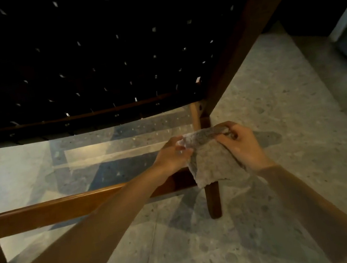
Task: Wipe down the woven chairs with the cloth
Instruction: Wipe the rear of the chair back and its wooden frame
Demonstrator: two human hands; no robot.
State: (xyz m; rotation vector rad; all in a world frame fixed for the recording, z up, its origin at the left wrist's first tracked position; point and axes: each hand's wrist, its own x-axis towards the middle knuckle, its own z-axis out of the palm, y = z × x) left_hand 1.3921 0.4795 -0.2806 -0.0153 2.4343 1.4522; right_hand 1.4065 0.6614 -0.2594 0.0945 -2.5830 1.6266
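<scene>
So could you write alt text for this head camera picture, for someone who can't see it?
A person's left hand and right hand hold a grey cloth between them, in front of a wooden chair leg. Above is the chair's dark woven panel; a wooden crossbar runs left over a speckled stone floor.

A thin grey speckled cloth (213, 161) is hanging limp from the left hand (172, 154) and the right hand (243, 145), both pinching its top edge, overlapping the brown wooden leg (213, 200) of the dark woven chair (84, 54).

Grey cloth (213, 161), black woven seat (84, 54), speckled grey floor (280, 112).
</scene>
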